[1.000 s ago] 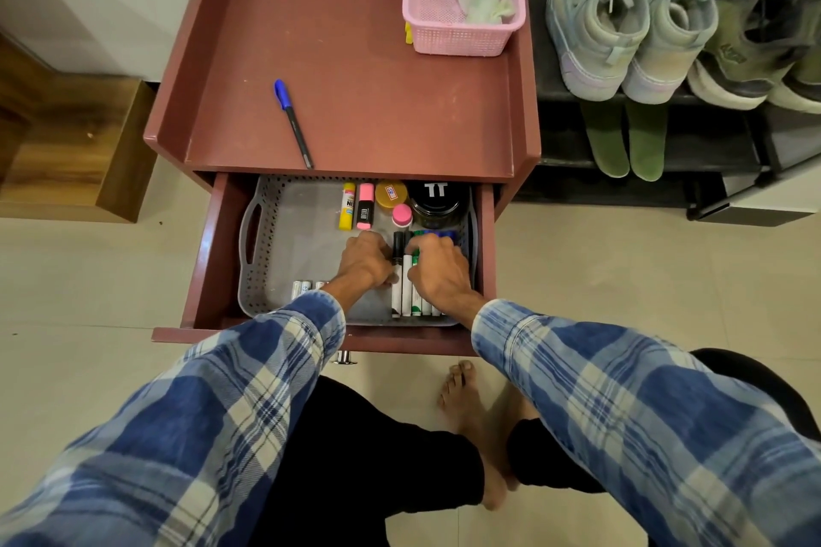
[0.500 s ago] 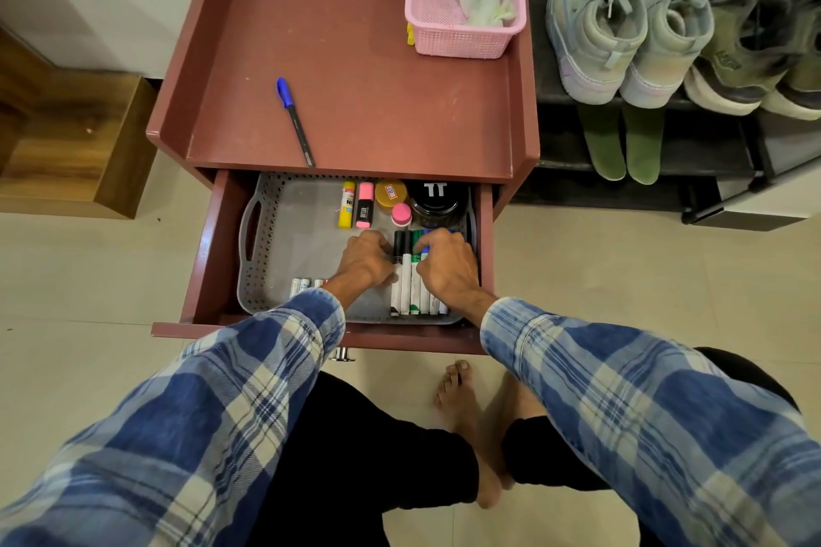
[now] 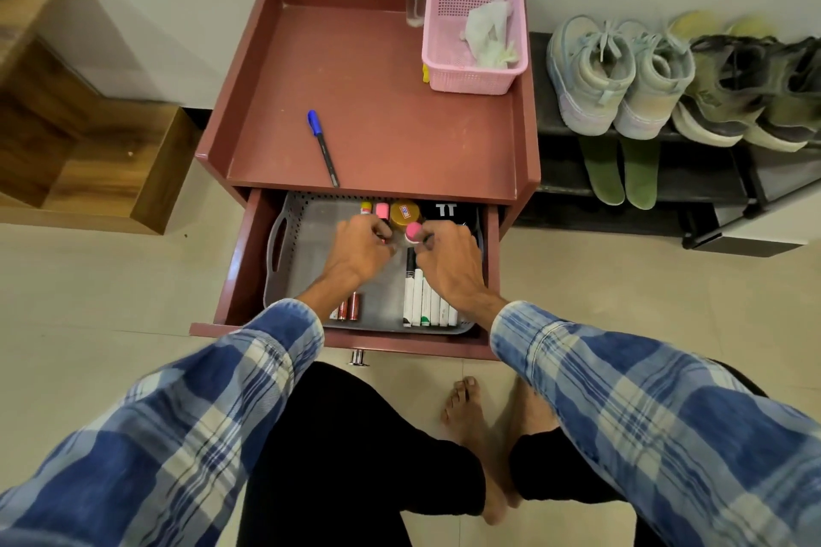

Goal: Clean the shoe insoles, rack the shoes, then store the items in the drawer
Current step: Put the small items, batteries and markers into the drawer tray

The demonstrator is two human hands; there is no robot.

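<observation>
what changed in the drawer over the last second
Both hands moved from the markers toward the back of the gray tray: the left hand and right hand now close in around the pink-capped item. Whether either grips it is unclear. The markers, batteries and blue pen stayed put.

An open drawer (image 3: 240,262) is seen below a red worktop (image 3: 382,102). Inside it, a grey tray (image 3: 311,235) is reached into by both hands: the left hand (image 3: 362,246) and the right hand (image 3: 448,262) are curled on either side of a small pink-capped item (image 3: 413,230). White markers (image 3: 428,302) are lined up near the right wrist, batteries (image 3: 348,307) near the left. A blue pen (image 3: 323,147) lies on the worktop, a pink basket (image 3: 473,78) at its far right.
</observation>
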